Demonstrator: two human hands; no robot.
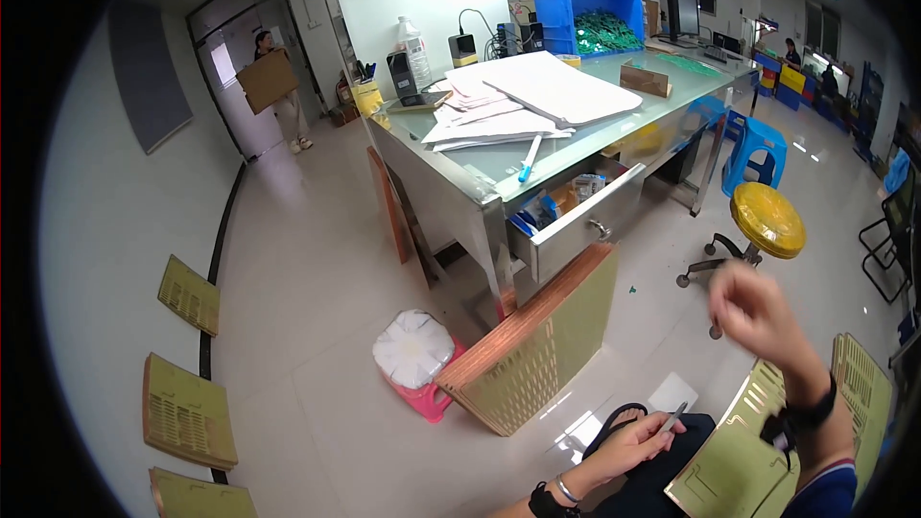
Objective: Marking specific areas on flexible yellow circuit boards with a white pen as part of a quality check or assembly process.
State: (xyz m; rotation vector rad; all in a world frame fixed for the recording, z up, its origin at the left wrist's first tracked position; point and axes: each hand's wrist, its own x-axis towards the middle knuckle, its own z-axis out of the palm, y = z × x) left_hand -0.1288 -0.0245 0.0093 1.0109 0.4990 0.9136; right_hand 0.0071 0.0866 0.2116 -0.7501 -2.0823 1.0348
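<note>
My left hand [628, 445] rests over my dark-trousered leg, closed on a slim grey tool [675, 416] whose exact kind I cannot make out. My right hand [758, 315] is raised at the right, slightly blurred, with its fingers curled in; whatever they may hold is hidden. Below my right forearm, a greenish-yellow panel [734, 480] with slots and copper-coloured edges lies tilted by my lap. Another slotted panel [861, 379] stands just beyond that forearm.
A stack of copper-edged panels [537, 355] leans against the metal desk [432, 168], beneath its pulled-out drawer [585, 225]. Beside it stands a pink stool [417, 364]. A yellow round stool [767, 221] is at right. More panels [187, 412] line the left wall. A person [278, 86] carries a cardboard box near the doorway.
</note>
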